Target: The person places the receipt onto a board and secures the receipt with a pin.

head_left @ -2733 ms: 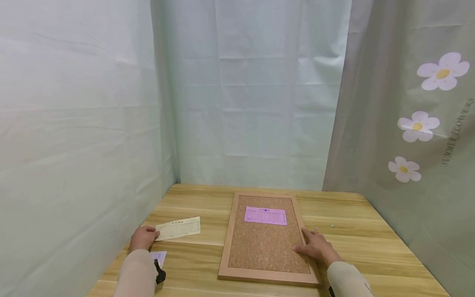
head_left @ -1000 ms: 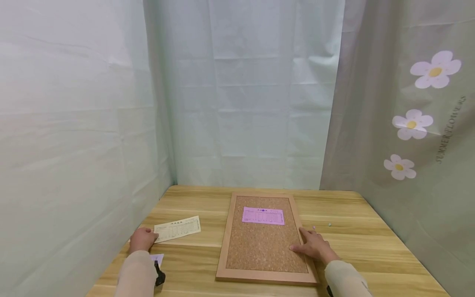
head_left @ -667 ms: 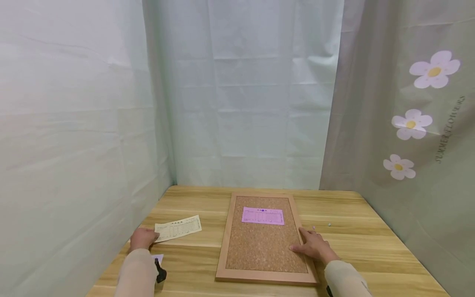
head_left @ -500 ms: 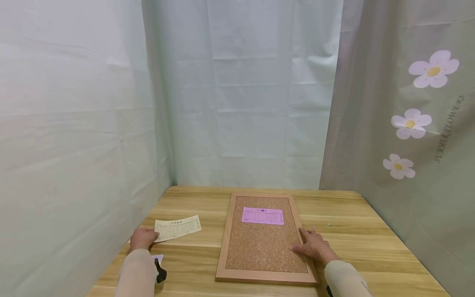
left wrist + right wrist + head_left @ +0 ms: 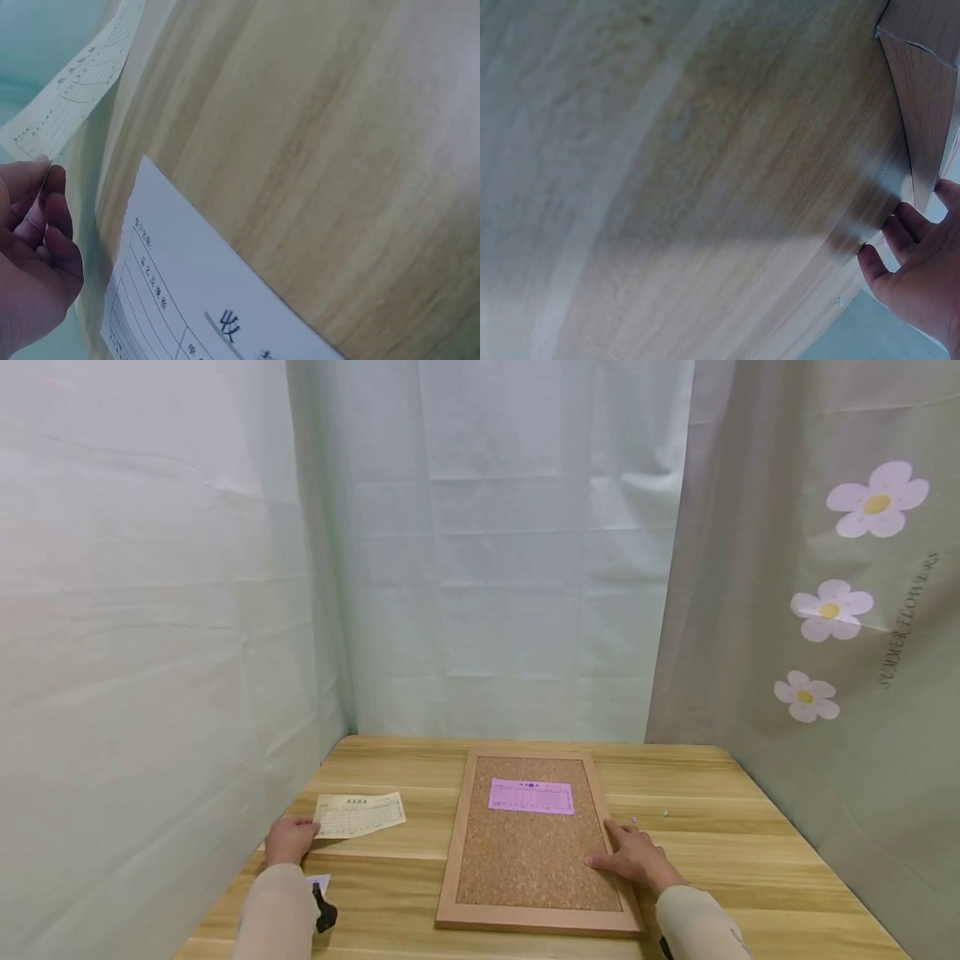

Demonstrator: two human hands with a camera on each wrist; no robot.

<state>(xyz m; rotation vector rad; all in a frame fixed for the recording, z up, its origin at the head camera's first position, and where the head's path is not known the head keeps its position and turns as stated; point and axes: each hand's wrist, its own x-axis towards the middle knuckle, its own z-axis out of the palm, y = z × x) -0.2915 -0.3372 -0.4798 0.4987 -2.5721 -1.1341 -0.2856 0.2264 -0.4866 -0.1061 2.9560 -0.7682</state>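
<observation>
My left hand [image 5: 290,841] pinches the left end of a cream receipt slip [image 5: 362,816] between thumb and fingers. In the left wrist view the slip [image 5: 75,86] is raised off the table and bends away from the fingertips. Under my left forearm lies a pale lilac receipt slip [image 5: 318,882], mostly hidden in the head view. A wood-framed corkboard [image 5: 540,868] lies flat at the middle. On its upper part is a purple receipt slip [image 5: 531,799] with a round purple dot near its top edge. My right hand [image 5: 636,857] rests with spread fingers over the board's right edge.
Right of the board, a tiny pink piece [image 5: 633,820] and a tiny pale green piece [image 5: 665,813] lie on the wooden table [image 5: 720,860]. Pale curtains [image 5: 510,568] stand at the back and both sides. A black strap piece [image 5: 324,910] sits at my left wrist.
My left hand has risen slightly, and the cream slip has tilted up with it, its near edge shifting away from me. The right hand and the board keep their places.
</observation>
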